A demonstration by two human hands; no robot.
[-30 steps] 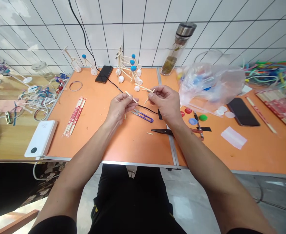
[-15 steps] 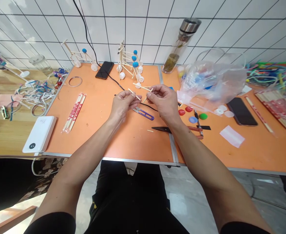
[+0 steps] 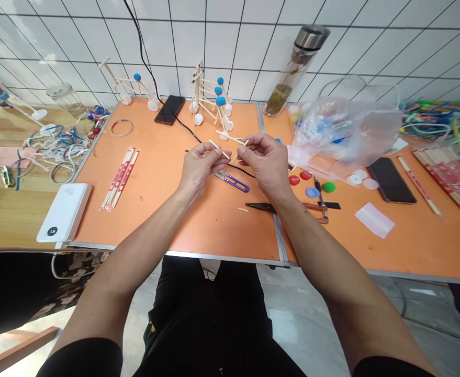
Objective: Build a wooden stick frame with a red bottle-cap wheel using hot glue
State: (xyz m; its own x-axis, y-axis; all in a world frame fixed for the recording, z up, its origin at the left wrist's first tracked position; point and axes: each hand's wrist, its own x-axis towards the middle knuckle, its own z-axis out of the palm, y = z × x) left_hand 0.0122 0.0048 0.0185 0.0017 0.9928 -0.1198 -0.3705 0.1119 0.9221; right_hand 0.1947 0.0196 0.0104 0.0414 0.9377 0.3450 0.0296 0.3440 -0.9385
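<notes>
My left hand pinches a short pale wooden stick between thumb and fingers above the orange table. Close beside it, my right hand is closed on a small piece of joined wooden sticks, two of which cross near the thumb. Whether the stick and the joined piece touch, I cannot tell. Below the hands lie thread snips with a purple handle. Pliers with black jaws lie partly under my right forearm. Behind the hands stands a stick model with blue balls and white caps.
A phone and a smaller stick model are at the back left. Wrapped chopsticks and a white power bank lie left. A glass bottle, a plastic bag, bottle caps and another phone are right.
The view has shifted slightly. Both hands keep their hold on the sticks, with hardly any visible movement between them.
</notes>
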